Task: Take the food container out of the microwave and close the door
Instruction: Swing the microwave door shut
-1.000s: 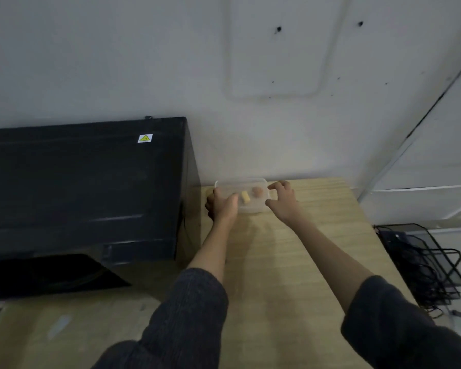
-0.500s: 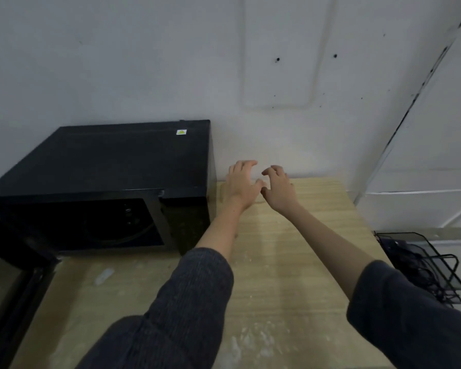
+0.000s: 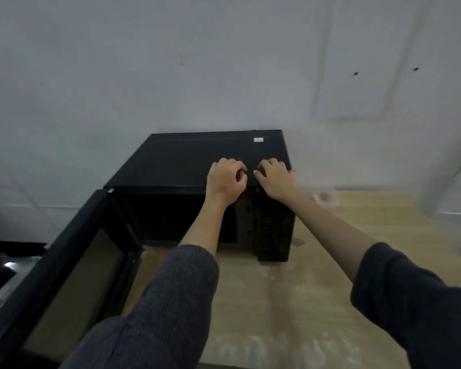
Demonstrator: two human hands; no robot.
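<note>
The black microwave stands on the wooden table against the wall. Its door hangs wide open to the left, and the cavity is dark. The clear food container sits blurred on the table to the right of the microwave, with pale food inside. My left hand and my right hand hover side by side over the microwave's front right top edge. Both hold nothing, with fingers loosely curled.
A white wall rises behind the table. At the far left a dark glossy surface lies below the door. A white ledge borders the table on the right.
Both hands let go of the container on the table and swung left to the microwave's top. My view turned left, which brings the open door into sight.
</note>
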